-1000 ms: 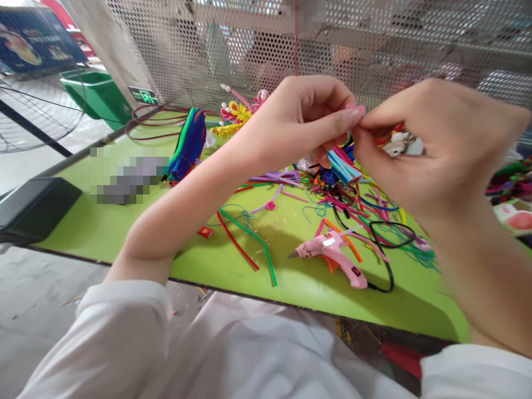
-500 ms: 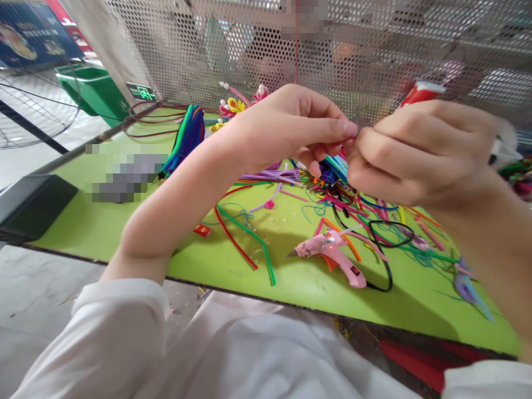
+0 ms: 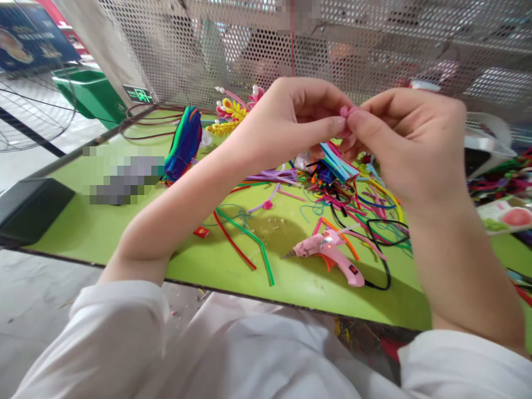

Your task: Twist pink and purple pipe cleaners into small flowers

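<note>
Above the counter: both my hands raised, fingertips meeting over the lime-green counter [image 3: 124, 233].
Left hand [image 3: 291, 124]: fingers curled, thumb and forefinger pinched on a tiny pink bead-like piece [image 3: 344, 111].
Right hand [image 3: 405, 141]: fingers bent, tips pressed against the same pink piece from the other side; the piece is mostly hidden, its shape unclear.
Pink piece: held in the air between the two hands, well above the clutter.
Below the hands: tangled heap of coloured fuzzy craft wires [image 3: 353, 194], pink, blue, orange, black, green.
Near edge: pink plastic glue gun [image 3: 328, 252] lying on its side, nozzle pointing left, black cord [image 3: 384, 260] looping behind it.
Left of gun: one long green fuzzy wire [image 3: 253, 241] and one red fuzzy wire [image 3: 235, 246], lying close together.
Far left: upright bundle of blue and green fuzzy wires [image 3: 185, 144]; beside it a yellow and pink wire flower [image 3: 233, 111].
Behind: perforated metal screen [image 3: 187, 50].
Off the counter: green plastic bin [image 3: 89, 94].
</note>
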A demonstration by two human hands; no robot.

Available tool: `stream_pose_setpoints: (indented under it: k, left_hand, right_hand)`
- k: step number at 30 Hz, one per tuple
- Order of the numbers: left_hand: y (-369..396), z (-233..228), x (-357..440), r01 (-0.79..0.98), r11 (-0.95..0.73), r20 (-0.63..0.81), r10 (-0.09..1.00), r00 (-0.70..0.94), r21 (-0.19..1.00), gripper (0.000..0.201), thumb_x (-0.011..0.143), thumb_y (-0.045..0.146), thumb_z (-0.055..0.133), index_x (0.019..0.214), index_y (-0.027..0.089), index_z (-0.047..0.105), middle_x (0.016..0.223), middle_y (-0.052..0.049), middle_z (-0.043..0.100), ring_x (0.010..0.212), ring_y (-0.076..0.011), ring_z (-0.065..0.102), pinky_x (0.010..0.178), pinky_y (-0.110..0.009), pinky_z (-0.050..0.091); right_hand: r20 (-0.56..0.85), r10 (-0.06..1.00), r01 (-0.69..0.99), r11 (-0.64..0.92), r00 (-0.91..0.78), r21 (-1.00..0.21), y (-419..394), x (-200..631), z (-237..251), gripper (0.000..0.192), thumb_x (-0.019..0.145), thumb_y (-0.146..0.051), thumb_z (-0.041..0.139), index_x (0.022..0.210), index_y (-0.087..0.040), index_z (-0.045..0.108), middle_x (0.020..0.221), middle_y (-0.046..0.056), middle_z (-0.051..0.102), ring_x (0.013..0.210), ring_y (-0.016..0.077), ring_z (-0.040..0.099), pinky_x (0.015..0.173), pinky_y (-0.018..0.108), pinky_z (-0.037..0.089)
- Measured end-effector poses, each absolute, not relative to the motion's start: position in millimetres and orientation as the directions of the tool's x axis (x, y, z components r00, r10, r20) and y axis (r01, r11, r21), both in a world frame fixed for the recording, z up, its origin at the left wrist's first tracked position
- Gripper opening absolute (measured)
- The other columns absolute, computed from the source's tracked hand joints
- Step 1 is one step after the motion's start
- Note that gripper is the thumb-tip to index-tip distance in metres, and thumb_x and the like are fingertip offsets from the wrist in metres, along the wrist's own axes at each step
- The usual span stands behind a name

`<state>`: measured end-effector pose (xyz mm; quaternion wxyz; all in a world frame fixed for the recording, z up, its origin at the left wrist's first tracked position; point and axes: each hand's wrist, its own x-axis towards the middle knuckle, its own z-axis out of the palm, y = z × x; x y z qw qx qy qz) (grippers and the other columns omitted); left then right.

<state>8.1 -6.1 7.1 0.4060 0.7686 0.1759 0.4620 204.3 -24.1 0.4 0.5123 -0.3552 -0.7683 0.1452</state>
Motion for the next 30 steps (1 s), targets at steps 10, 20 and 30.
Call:
stream_pose_setpoints:
  k: [10, 20, 30]
  left_hand:
    - [2.0, -4.5, 19.6, -0.031, -0.669, 0.626, 0.677, 0.387, 0.743, 0.014, 0.082, 0.010, 0.061, 0.086, 0.012, 0.074, 0.076, 0.001, 0.068, 0.067, -0.0052, 0.060, 0.065, -0.020, 0.046]
    - [-4.7, 18.6, -4.9, -0.053, -0.481, 0.409, 0.676, 0.613, 0.875, 0.008, 0.083, 0.009, 0.066, 0.085, 0.013, 0.073, 0.069, 0.004, 0.068, 0.058, -0.0045, 0.061, 0.051, -0.017, 0.047]
    - [-3.0, 6.0, 6.6, -0.164, -0.525, 0.521, 0.662, 0.538, 0.836, 0.021, 0.093, 0.036, 0.071, 0.089, 0.016, 0.073, 0.072, 0.002, 0.065, 0.062, -0.0074, 0.060, 0.056, -0.024, 0.047]
  right_hand:
    - [0.817, 0.492, 0.694, 0.701, -0.300, -0.167, -32.5, 208.5, -14.7, 0.010, 0.103, -0.036, 0.063, 0.104, -0.029, 0.069, 0.096, -0.002, 0.078, 0.087, 0.0164, 0.077, 0.084, 0.036, 0.065]
    - [0.860, 0.297, 0.633, 0.774, -0.414, 0.037, -34.5, 203.3, -7.7, 0.012, 0.093, -0.019, 0.070, 0.099, -0.029, 0.069, 0.086, -0.005, 0.077, 0.077, 0.0136, 0.074, 0.073, 0.031, 0.059]
    - [0.892, 0.270, 0.617, 0.787, -0.362, 0.013, -27.5, 207.6, -12.4, 0.008, 0.095, -0.021, 0.070, 0.101, -0.026, 0.070, 0.087, -0.004, 0.077, 0.074, 0.0122, 0.073, 0.072, 0.031, 0.062]
